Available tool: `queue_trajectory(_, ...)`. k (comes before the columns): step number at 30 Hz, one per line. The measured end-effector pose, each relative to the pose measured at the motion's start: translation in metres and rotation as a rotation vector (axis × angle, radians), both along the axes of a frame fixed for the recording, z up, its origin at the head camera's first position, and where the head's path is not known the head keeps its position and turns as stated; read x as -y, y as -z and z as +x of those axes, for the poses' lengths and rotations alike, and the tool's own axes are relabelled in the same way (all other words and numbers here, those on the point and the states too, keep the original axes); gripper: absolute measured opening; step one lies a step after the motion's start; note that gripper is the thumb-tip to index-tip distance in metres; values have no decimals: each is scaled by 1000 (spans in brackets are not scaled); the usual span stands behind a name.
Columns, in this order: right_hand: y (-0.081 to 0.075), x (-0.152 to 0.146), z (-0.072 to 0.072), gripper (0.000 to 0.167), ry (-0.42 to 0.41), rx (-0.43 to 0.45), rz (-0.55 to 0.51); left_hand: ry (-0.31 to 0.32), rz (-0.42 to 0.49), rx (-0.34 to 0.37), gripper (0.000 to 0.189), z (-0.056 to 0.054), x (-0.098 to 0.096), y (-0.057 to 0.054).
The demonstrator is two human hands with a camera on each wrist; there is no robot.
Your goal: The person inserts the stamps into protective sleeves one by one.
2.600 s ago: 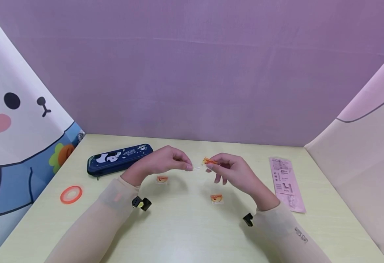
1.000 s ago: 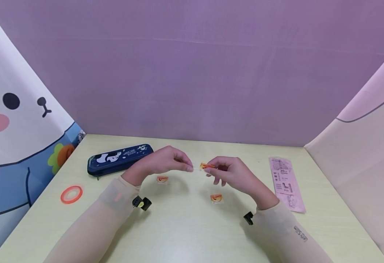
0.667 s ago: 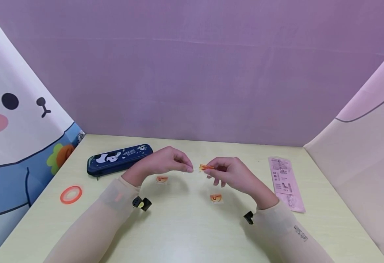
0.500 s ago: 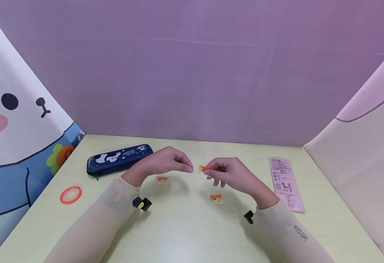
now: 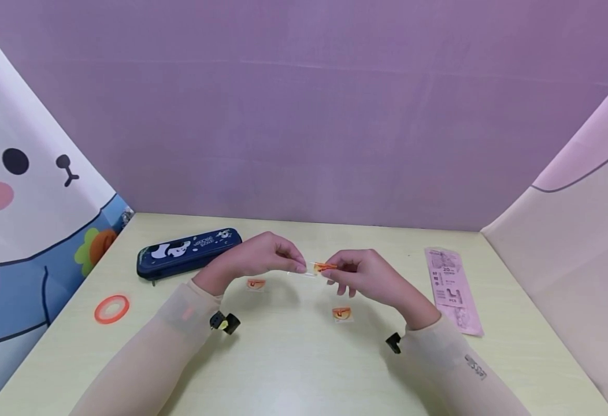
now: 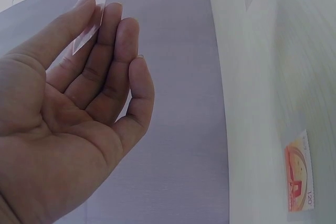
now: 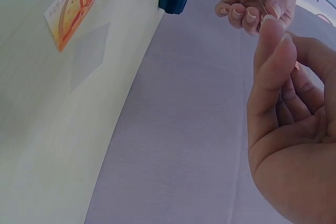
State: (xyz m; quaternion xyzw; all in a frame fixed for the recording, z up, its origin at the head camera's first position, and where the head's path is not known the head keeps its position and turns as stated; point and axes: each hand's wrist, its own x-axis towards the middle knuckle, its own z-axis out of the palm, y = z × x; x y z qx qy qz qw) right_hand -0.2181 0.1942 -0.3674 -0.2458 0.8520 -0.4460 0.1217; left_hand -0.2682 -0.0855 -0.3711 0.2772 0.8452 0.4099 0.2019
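Over the middle of the table, my left hand [image 5: 270,254] pinches a small clear plastic sleeve [image 6: 86,35] between thumb and fingertips. My right hand [image 5: 363,270] holds an orange postage stamp [image 5: 325,267] between thumb and index finger, its left end against the sleeve. Whether the stamp lies inside the sleeve or just overlaps it, I cannot tell. Fingers hide much of both in the right wrist view. Two similar stamps lie flat on the table: one stamp [image 5: 256,284] below the left hand, another stamp [image 5: 343,314] below the right.
A navy pencil case [image 5: 189,253] with a panda print lies behind the left wrist. An orange-rimmed tape roll [image 5: 112,309] rests at the left. At the right lies a pink printed packet [image 5: 453,292]. Cloth walls enclose the table [image 5: 304,370].
My right hand has shifted slightly left and down with the stamp, bringing it to the sleeve. The sleeve now shows as a wider clear strip. My left hand has hardly moved.
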Motion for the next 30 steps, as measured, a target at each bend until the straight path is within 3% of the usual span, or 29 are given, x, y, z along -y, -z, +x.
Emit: queue_trajectory(30,1,3,-2,7,-2,0,-7,-5,-9,2,18,2,-2,-3)
